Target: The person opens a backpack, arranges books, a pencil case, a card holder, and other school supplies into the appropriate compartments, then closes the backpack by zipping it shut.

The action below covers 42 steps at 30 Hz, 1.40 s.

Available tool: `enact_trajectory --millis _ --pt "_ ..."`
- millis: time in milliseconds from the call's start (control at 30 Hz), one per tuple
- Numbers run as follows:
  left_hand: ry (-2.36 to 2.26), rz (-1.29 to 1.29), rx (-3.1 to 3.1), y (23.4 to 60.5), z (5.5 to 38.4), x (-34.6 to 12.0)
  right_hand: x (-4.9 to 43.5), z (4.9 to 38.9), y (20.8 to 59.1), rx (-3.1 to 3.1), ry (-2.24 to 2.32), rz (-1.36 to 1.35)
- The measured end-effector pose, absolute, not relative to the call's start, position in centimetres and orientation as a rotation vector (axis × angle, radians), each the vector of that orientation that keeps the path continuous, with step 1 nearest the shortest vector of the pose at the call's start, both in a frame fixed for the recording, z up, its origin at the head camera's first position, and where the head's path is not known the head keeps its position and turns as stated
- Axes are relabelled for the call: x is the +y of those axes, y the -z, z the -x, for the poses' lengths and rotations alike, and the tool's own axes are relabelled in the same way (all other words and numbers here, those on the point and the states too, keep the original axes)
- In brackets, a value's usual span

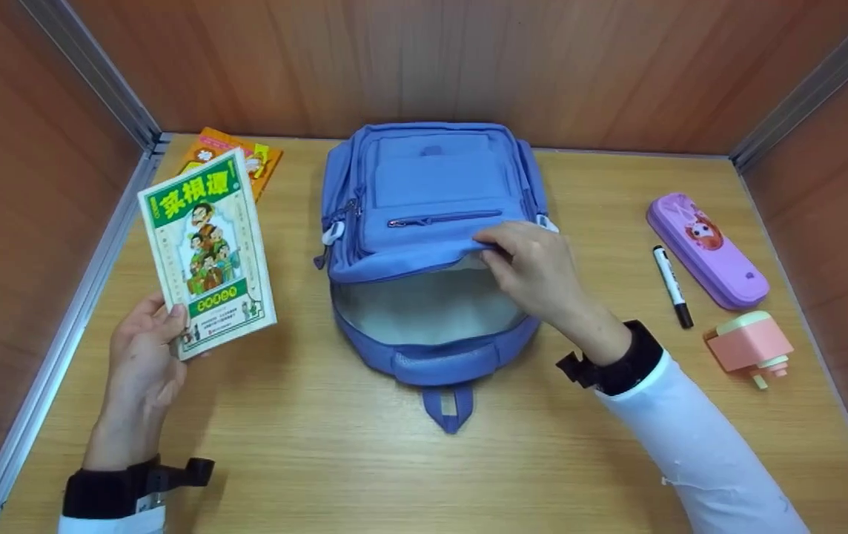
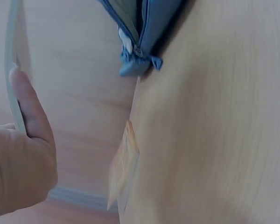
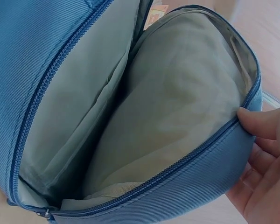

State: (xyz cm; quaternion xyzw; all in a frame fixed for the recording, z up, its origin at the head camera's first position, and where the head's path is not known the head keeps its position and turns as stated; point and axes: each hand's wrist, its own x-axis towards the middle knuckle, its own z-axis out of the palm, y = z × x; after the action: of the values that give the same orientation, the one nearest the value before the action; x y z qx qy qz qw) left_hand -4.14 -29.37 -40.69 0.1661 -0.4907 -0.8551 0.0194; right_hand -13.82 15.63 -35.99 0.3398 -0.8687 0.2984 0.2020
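A blue backpack (image 1: 431, 178) lies on the table with its main compartment unzipped, the pale lining (image 3: 177, 93) showing inside. My right hand (image 1: 535, 271) pinches the edge of its front flap and holds it raised; in the right wrist view the thumb lies on the lining side of the zipper edge. To the left of the backpack, my left hand (image 1: 150, 348) grips a book (image 1: 209, 252) by its lower left corner, thumb on the front cover. The cover is green and white with cartoon figures. This book is held above the table, apart from the backpack.
An orange book (image 1: 265, 167) lies at the back left, partly hidden behind the held one. On the right are a purple pencil case (image 1: 709, 252), a marker (image 1: 672, 285) and a pink pencil sharpener-like object (image 1: 750, 345). Wooden panels (image 1: 424, 67) stand around the table.
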Motion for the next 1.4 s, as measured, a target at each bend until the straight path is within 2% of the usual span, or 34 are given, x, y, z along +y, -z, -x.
enact_trajectory --millis 200,600,700,800,967,1167,1400 --pt "2.777 -0.161 -1.524 40.4 4.8 -26.2 15.6 13.8 35.7 -2.451 -0.825 -0.906" --pt "2.643 0.603 -2.164 41.3 6.6 -22.5 15.4 14.6 34.8 -2.469 -0.934 -0.831" --pt "2.569 0.662 -2.386 41.4 7.2 -21.5 15.4 14.6 34.6 -2.471 -0.967 -0.818" --pt "2.486 0.54 -2.625 41.5 7.7 -20.1 15.4 14.7 34.5 -2.452 -0.976 -0.82" --pt "2.404 0.107 -2.847 42.0 8.6 -17.4 15.3 14.8 34.3 -2.415 -0.965 -0.843" --pt "2.464 -0.367 -2.684 42.7 9.9 -14.3 15.4 14.6 34.4 -2.423 -0.957 -0.851" --pt "2.649 -0.6 -2.245 42.9 11.4 -11.6 15.5 14.3 34.6 -2.442 -0.993 -0.873"
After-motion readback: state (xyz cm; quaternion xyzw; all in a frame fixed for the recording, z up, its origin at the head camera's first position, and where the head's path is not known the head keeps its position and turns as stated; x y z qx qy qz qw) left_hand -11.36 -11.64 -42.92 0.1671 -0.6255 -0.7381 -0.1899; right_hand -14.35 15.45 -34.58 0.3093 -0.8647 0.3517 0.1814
